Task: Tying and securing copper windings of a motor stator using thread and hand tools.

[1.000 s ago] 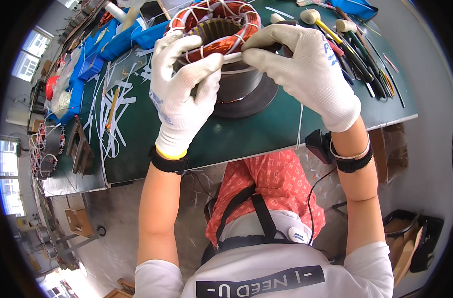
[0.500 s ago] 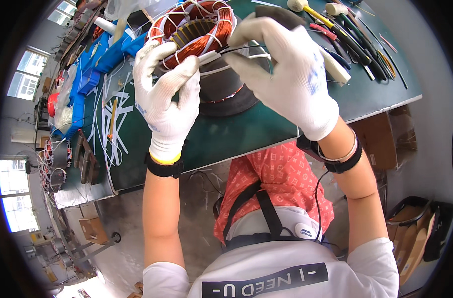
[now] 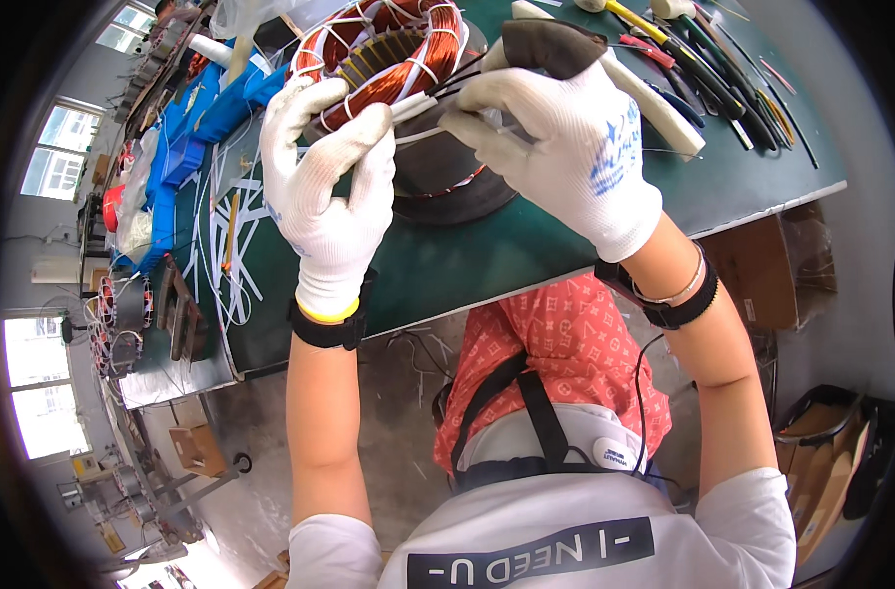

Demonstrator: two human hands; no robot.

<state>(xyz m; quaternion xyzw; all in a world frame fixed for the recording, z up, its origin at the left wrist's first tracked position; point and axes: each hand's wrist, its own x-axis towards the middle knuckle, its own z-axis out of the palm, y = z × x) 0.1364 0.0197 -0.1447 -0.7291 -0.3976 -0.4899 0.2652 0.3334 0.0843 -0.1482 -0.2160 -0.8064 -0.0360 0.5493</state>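
Note:
A motor stator with copper windings [image 3: 423,79] tied by white lacing stands on its grey, round core at the bench's far edge. White sleeves [image 3: 415,108] stick out from the winding's near side, with thin black lead wires [image 3: 455,88] running out to the right. My left hand [image 3: 341,187], in a white knitted glove, is closed, its fingertips at the left end of the sleeves. Gloved alike, my right hand [image 3: 575,147] is closed with thumb and fingers together on the black lead wires. The exact grip of both hands is partly hidden by the fingers.
Behind my right hand lie a dark curved piece [image 3: 555,47] and a pale bar [image 3: 658,113]. Mallets, pliers and other tools [image 3: 703,74] crowd the right of the green bench [image 3: 487,257]. White strips [image 3: 221,226] and blue bins [image 3: 184,157] are at left.
My right hand has come down slightly, its fingers closer together at the leads. More white sleeves and black leads now show between my hands. My left hand stays nearly in place.

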